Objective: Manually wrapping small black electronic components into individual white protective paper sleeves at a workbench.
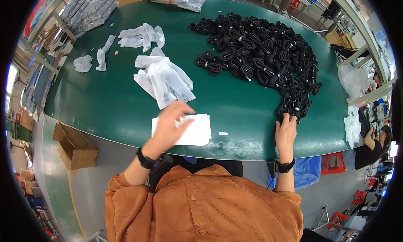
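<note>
My left hand [170, 123] is over a stack of flat white sheets or sleeves [200, 130] near the table's front edge; its thumb and fingers are apart, with nothing visible between them. Farther right, my right hand [286, 130] reaches the near end of the cable pile, fingertips against a black cable bundle [289, 107]. Its thumb stands away from the fingers, and no firm grip shows. Beyond it spreads a large heap of coiled black cables [260, 47]. Several thin white pouches [163, 80] lie loosely piled beyond my left hand.
More crumpled white pouches [142, 35] lie at the far left of the green table [235, 99]. A small white label [223, 133] sits beside the stack. Across the table, another person's hands touch clear plastic bags [184, 2]. An open cardboard box [77, 147] stands on the floor at left.
</note>
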